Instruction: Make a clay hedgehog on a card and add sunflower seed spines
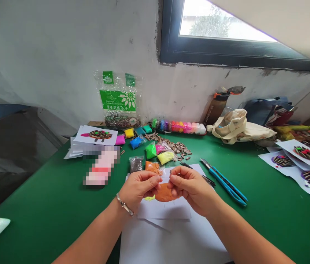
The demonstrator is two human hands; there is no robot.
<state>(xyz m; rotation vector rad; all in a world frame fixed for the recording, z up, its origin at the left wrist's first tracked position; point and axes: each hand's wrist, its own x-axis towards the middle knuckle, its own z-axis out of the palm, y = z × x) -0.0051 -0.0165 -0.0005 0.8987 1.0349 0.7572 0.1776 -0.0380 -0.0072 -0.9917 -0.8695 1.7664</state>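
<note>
My left hand [140, 189] and my right hand [189, 189] meet over white paper sheets [171, 234] on the green table [47, 205]. Both hands pinch the top of a clear plastic packet holding a lump of orange clay [163, 193]. A bit of yellow-green clay [149, 198] shows under my left hand. A metal bracelet [124, 205] sits on my left wrist.
Small clay packets [155, 150] in several colours lie beyond the hands, with scattered sunflower seeds [177, 145] and a seed bag [119, 101] against the wall. A blue craft knife [225, 181] lies to the right. A cloth bag [237, 126], a bottle [218, 104] and seed pictures [306, 161] stand further right.
</note>
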